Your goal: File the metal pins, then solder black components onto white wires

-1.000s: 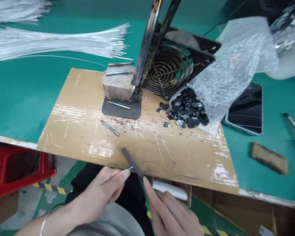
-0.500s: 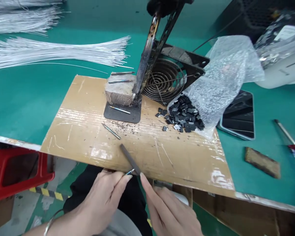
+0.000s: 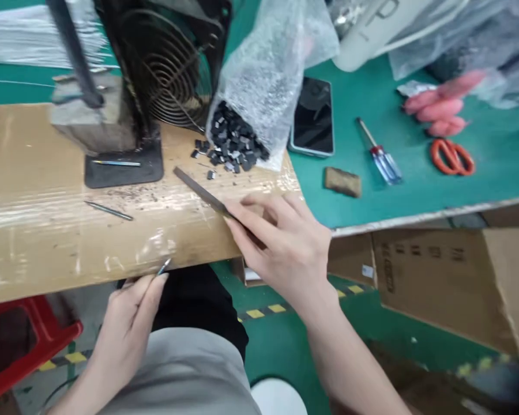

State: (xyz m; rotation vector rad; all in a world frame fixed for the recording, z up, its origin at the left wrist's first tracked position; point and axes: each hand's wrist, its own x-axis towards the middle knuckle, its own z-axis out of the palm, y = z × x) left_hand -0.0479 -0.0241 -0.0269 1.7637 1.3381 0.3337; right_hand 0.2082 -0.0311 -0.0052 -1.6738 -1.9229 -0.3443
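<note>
My left hand (image 3: pixel 130 317) pinches a slim metal soldering tip (image 3: pixel 164 266) between thumb and fingers at the cardboard's front edge; most of it is hidden in the grip. A flat dark file (image 3: pixel 201 192) is gripped in my right hand (image 3: pixel 281 248), its far end pointing up and left over the cardboard (image 3: pixel 38 242). The file and the held tip are apart. A similar tip (image 3: pixel 109 211) lies on the cardboard, and another tip (image 3: pixel 116 163) rests on a black pad (image 3: pixel 125 177) by the wrapped block (image 3: pixel 95 124).
A soldering iron (image 3: pixel 75 55) and a fan (image 3: pixel 170 75) stand at the back. Small black pieces (image 3: pixel 237 141) spill from a bubble-wrap bag (image 3: pixel 263 75). To the right are a phone (image 3: pixel 313 118), a brown block (image 3: pixel 342 182), a screwdriver (image 3: pixel 379 153) and orange-handled scissors (image 3: pixel 452 157).
The view has swung to the right. My right hand has moved the file away from the tip, up and to the right over the cardboard. My left hand keeps its pinch on the tip.
</note>
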